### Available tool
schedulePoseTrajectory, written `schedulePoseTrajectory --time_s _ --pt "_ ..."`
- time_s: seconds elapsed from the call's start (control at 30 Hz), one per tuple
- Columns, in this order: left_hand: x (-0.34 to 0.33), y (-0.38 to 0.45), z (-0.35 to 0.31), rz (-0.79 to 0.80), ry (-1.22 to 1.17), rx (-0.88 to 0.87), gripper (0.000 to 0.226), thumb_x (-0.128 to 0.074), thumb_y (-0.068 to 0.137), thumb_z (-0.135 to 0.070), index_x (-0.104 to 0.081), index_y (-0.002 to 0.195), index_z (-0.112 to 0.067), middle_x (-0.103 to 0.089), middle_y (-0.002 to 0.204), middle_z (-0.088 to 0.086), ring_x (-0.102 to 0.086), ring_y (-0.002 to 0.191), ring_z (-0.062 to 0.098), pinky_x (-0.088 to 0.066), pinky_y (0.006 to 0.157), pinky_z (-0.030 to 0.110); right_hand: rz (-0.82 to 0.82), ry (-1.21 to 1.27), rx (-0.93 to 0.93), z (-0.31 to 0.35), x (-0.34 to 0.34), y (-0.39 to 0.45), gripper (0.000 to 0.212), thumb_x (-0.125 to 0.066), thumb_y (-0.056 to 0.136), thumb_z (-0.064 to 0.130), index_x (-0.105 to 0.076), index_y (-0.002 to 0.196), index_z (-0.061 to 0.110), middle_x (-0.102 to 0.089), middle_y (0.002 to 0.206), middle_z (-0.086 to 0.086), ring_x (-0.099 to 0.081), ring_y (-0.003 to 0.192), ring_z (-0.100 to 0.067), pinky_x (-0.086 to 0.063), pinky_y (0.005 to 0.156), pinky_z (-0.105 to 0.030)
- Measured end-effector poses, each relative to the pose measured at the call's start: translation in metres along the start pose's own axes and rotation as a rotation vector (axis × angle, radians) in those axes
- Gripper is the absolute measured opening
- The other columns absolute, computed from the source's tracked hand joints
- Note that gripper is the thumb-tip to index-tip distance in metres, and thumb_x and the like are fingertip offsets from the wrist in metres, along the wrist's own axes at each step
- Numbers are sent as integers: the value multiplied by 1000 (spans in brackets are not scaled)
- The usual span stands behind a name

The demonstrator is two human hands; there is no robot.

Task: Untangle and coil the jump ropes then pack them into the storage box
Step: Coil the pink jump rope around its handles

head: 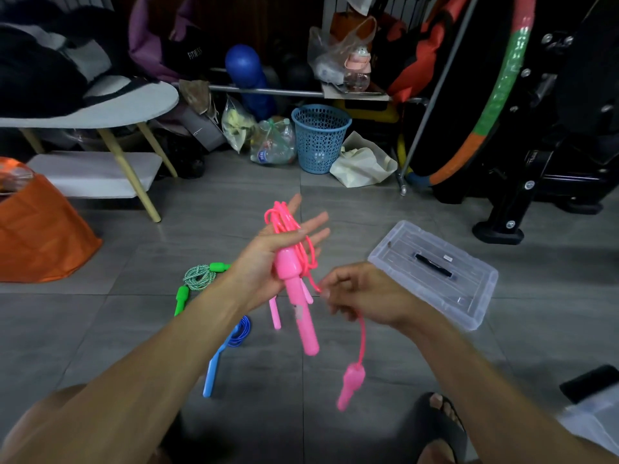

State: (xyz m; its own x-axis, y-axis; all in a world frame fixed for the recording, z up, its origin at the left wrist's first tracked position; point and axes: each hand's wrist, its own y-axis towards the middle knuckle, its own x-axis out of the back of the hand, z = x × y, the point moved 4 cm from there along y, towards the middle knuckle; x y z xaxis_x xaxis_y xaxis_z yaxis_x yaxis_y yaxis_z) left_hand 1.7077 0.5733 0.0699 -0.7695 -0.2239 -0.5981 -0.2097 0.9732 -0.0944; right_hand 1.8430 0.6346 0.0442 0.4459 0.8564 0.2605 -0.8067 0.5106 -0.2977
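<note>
Head view: I have the pink jump rope (290, 236) between my two hands, above the tiled floor. My left hand (268, 252) lies palm-up with its fingers held nearly straight and spread, pointing away from me; the cord is looped lengthwise over the palm and fingers, and the thumb pins one pink handle (298, 306) against the palm. That handle's long axis runs from the palm back toward me and slightly to the right, its free end hanging clear below the wrist. My right hand (361, 296), just to the right of the left and a little nearer me, has its fingers curled, and the fingertips pinch the loose cord close to where it leaves the coil. From that pinch the remaining cord drops toward me to the second pink handle (350, 385), which dangles free below the right wrist. I judge that the next wrap turns on this short free length: the right hand is the nearer one to carry it up and over the left fingers. The storage box lid (435, 269), clear plastic, rests on the floor beyond the right hand. A green jump rope (196, 279) and a blue jump rope (234, 336), both partly hidden by my left forearm, lie on the floor beneath it.
</note>
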Motion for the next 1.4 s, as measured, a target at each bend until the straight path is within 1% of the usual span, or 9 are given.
schedulePoseTrajectory --time_s 0.13,0.23,0.3,0.43,0.6,0.73,0.9,1.17,1.4 --pt "-2 2 2 -49 476 -80 67 -48 90 6 -24 145 -24 -58 128 9 -56 120 22 -36 109 33 192 -20 -9 9 -17 -12 18 -55 85 -7 -65 100 -7 -66 69 -10 -57 53 -17 -48 58 -23" --pt "1 -1 3 -37 920 -12 12 -52 94 -3 -50 97 -15 -67 113 21 -69 87 9 -53 87 27 161 -85 -6 10 -8 -20 16 -60 84 -2 -68 98 -4 -64 64 -7 -57 60 -20 -48 63 -27" --pt "3 -6 7 -1 1196 57 22 -56 94 -17 -45 76 -12 -67 88 17 -61 55 -5 -51 62 14 54 -99 29 11 8 -22 13 -62 83 -1 -71 93 0 -63 62 -4 -57 60 -15 -47 62 -27" --pt "5 -12 23 185 1053 328 72 -58 72 -64 -59 114 -5 -72 84 17 -69 67 30 -54 77 55 -140 -253 124 16 31 -27 8 -68 81 6 -74 81 12 -67 66 -1 -57 63 -6 -45 64 -25" --pt "7 -14 33 362 923 472 16 -75 65 -19 -67 77 -12 -61 65 20 -60 53 20 -47 56 30 -275 -389 283 29 24 -30 35 -72 74 5 -67 106 21 -52 61 14 -46 55 0 -36 57 -11" --pt "5 -18 37 418 781 585 10 -64 70 -4 -64 65 -13 -58 50 9 -58 44 17 -51 77 38 -164 -622 335 36 15 -33 73 -73 69 13 -48 133 38 -43 79 14 -45 73 2 -36 68 -11" --pt "-10 -26 35 540 766 628 4 -60 71 -1 -60 72 -5 -69 65 11 -66 57 19 -52 59 26 -81 -745 352 34 5 -24 25 -70 75 19 -71 96 33 -51 75 7 -48 68 -5 -35 62 -17" --pt "6 -13 18 363 1076 302 28 -80 63 -9 -71 90 -10 -69 92 20 -65 84 26 -53 83 54 -105 -732 299 23 17 -22 14 -61 80 17 -67 72 6 -60 69 -8 -55 64 -18 -46 66 -38" --pt "6 -19 9 223 1111 120 27 -77 60 -6 -66 83 -14 -65 88 18 -63 70 19 -55 68 47 -63 -428 216 21 20 -20 12 -67 85 14 -70 76 6 -54 54 10 -48 52 -1 -40 55 -19"
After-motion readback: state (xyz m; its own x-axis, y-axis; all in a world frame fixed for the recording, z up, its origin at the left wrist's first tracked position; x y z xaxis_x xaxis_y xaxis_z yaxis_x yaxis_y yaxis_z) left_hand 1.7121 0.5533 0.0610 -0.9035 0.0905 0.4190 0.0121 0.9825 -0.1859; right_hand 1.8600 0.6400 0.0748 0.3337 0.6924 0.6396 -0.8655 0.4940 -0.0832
